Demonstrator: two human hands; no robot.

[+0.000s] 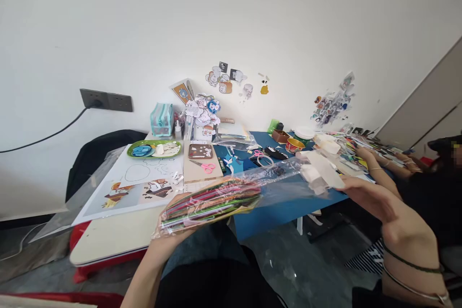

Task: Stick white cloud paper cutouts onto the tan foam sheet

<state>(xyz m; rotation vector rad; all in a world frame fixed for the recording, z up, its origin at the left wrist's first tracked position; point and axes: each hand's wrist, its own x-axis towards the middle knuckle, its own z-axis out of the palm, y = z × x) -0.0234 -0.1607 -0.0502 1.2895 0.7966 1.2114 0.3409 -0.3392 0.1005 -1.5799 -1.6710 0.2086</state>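
My left hand [173,231] grips a clear plastic bag [277,185] from below and behind, at its left end. Inside lies a stack of coloured sheets [212,202], felt by their look, in red, green, orange and brown. The bag's loose end stretches right across the blue table mat. My right hand [371,197] is closed on irregular white pieces [321,171] beside that loose end; its fingertips are partly hidden. Whether it also touches the bag, I cannot tell.
Left of the bag lie a green tray [153,149] with felt pieces, a drawing sheet [137,171] and pink scissors [207,167]. A gold bowl [295,145] and brown box [280,135] stand behind. A co-worker's arms [378,168] reach over scraps at right.
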